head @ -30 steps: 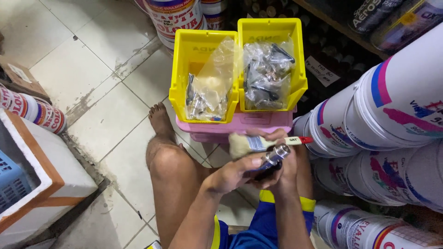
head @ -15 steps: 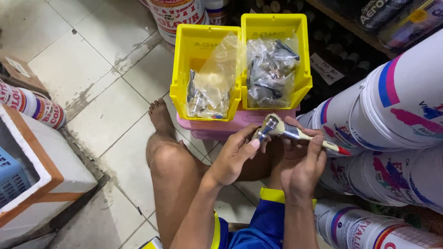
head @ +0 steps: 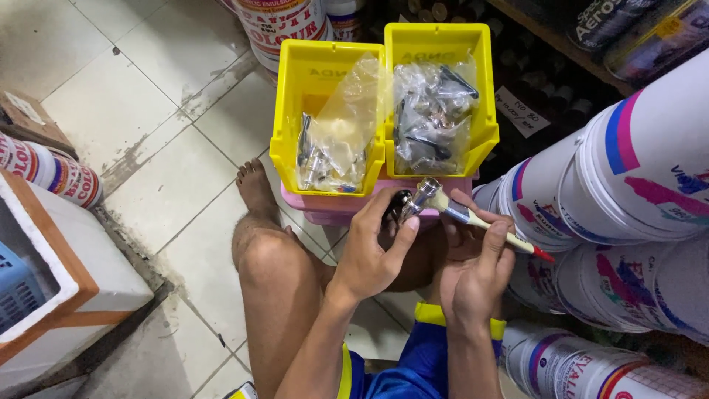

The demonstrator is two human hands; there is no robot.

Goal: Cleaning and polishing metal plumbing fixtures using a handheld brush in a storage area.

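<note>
Chrome shows on the small tap fitting (head: 418, 198) pinched in the fingertips of the left hand (head: 377, 251), while the right hand (head: 476, 270) is closed around the handle of a small paintbrush (head: 473, 218) whose bristles touch the fitting's top. Dusting the fitting looks like the step in hand. Just beyond the grip stand two yellow bins (head: 325, 81) of bagged metal parts on a pink tub (head: 336, 207), so any set-down calls for a short reach forward.

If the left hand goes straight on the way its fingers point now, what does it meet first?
Probably the pink tray under the yellow bins; the left hand holding the metal fitting points toward it, though depth is unclear.
</note>
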